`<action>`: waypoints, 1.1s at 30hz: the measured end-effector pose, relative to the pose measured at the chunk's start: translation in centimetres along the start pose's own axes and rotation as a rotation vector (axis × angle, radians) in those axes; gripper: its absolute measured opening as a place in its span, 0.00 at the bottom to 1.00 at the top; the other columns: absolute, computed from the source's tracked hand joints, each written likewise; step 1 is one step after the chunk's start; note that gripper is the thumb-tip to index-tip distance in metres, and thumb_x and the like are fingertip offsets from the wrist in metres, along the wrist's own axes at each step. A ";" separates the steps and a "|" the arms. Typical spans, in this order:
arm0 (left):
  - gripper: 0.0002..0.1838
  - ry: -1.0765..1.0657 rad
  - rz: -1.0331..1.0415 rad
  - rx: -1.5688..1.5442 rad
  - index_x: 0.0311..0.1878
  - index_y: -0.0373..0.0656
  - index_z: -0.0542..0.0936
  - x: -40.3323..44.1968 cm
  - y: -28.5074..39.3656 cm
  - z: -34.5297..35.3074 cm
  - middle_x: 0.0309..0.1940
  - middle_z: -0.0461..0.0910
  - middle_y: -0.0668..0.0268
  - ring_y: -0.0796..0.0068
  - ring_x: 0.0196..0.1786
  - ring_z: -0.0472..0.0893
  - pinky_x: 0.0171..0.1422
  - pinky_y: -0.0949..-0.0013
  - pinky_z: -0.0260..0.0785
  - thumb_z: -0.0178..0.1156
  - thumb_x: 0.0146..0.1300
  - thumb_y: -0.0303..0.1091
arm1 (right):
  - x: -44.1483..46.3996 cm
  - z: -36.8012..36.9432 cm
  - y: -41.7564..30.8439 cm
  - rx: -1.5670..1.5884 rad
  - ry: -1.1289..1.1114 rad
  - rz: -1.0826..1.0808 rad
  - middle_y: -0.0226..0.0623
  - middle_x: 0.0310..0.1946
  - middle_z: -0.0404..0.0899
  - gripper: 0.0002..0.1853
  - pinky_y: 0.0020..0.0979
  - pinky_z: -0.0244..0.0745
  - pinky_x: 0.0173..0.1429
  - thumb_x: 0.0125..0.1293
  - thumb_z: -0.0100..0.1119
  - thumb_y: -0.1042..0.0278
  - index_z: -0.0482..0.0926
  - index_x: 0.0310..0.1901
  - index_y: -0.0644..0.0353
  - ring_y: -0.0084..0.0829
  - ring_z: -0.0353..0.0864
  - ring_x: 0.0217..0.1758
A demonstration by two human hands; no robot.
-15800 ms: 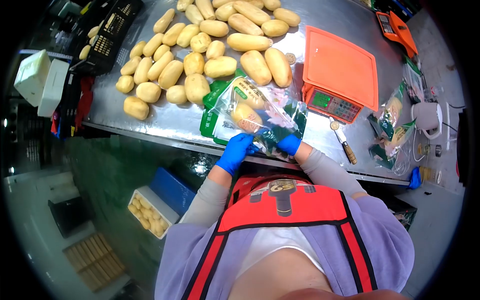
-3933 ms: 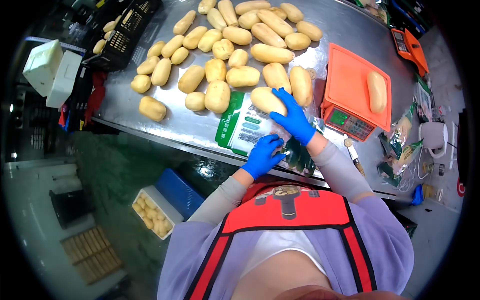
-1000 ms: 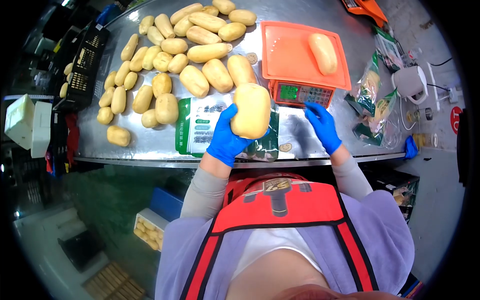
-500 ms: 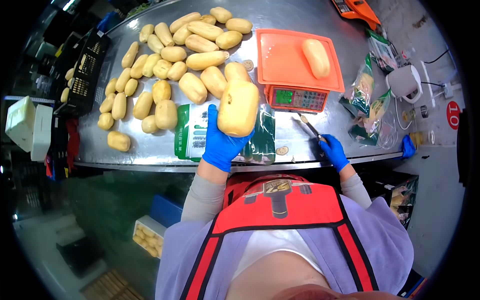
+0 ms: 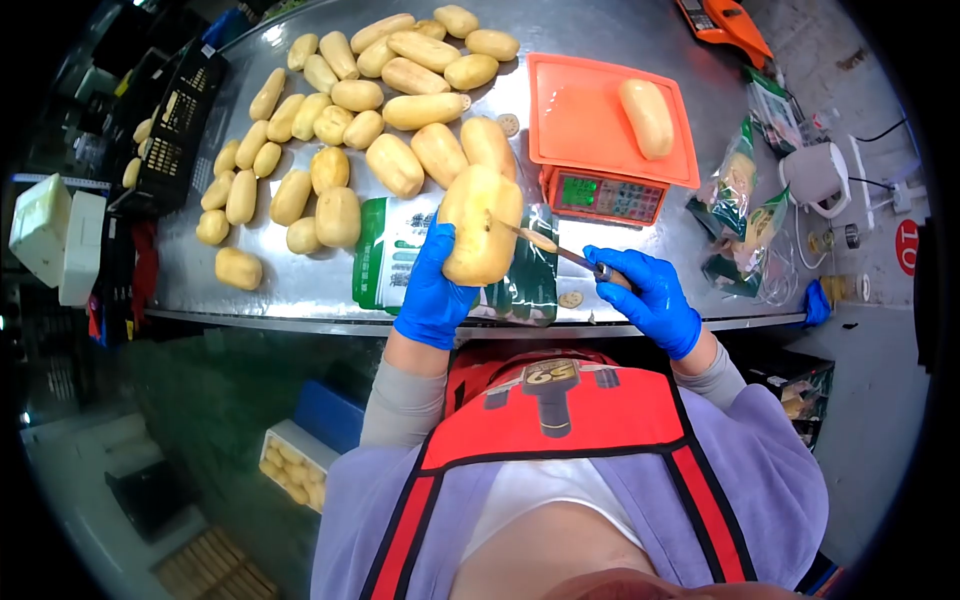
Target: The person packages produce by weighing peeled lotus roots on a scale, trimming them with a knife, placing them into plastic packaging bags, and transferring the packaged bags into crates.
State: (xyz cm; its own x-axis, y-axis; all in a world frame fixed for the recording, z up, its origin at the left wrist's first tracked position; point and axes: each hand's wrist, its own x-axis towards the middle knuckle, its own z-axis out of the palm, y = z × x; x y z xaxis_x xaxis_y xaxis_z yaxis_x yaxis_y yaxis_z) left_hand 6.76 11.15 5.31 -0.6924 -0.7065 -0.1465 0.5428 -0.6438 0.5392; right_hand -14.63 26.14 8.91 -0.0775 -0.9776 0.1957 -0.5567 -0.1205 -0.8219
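My left hand (image 5: 437, 290), in a blue glove, grips a thick lotus root (image 5: 480, 222) above the front of the table. The root has a small dark spot on its side. In my right hand (image 5: 650, 300), also gloved in blue, is a knife (image 5: 575, 257) with a dark handle. Its blade points left and its tip is at the root's right side; whether it cuts in I cannot tell. Under the root lie green and white plastic bags (image 5: 375, 255). Several more lotus roots (image 5: 338, 217) are spread over the left and back of the table.
An orange scale (image 5: 610, 110) with one lotus root (image 5: 647, 118) on it stands right of centre. Cut slices (image 5: 570, 299) lie on the metal table (image 5: 640, 30). Filled bags (image 5: 735, 250) and a white device (image 5: 812, 175) are at right, a black crate (image 5: 172, 140) at left.
My right hand has lifted the knife from near the table's front edge and brought it up to the lotus root. My left hand still holds the root, now turned slightly.
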 end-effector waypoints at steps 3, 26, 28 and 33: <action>0.31 0.013 0.026 -0.024 0.65 0.39 0.57 -0.2 0.2 0.3 0.61 0.64 0.56 0.60 0.62 0.66 0.66 0.57 0.59 0.51 0.63 0.44 | 0.1 0.3 -0.1 -0.048 -0.006 -0.013 0.42 0.32 0.79 0.20 0.31 0.72 0.37 0.57 0.60 0.69 0.75 0.52 0.60 0.38 0.78 0.31; 0.30 0.026 -0.016 -0.039 0.65 0.38 0.58 0.2 0.5 0.4 0.60 0.65 0.57 0.62 0.62 0.67 0.65 0.60 0.61 0.52 0.63 0.40 | -0.3 0.9 -0.8 0.018 -0.019 0.020 0.45 0.31 0.79 0.18 0.31 0.74 0.37 0.58 0.58 0.69 0.75 0.51 0.62 0.38 0.80 0.32; 0.30 0.016 -0.042 -0.058 0.65 0.38 0.58 0.1 0.6 0.4 0.60 0.65 0.57 0.62 0.61 0.68 0.64 0.60 0.62 0.52 0.63 0.40 | -0.2 0.8 -0.9 0.052 -0.015 0.054 0.45 0.32 0.79 0.18 0.31 0.74 0.38 0.58 0.58 0.69 0.75 0.51 0.62 0.38 0.81 0.33; 0.31 0.028 -0.065 -0.092 0.65 0.38 0.58 0.3 0.5 0.0 0.60 0.66 0.57 0.62 0.61 0.68 0.64 0.61 0.62 0.53 0.62 0.41 | -0.5 1.2 -0.9 0.099 -0.082 0.073 0.45 0.35 0.80 0.18 0.29 0.74 0.42 0.60 0.56 0.69 0.75 0.51 0.63 0.34 0.81 0.36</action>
State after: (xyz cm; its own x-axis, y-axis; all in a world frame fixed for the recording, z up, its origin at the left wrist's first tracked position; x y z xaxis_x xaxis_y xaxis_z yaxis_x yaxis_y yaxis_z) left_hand 6.85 10.64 5.53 -0.7149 -0.6693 -0.2026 0.5394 -0.7122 0.4493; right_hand -13.09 26.52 8.88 -0.0445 -0.9947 0.0922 -0.4678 -0.0607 -0.8817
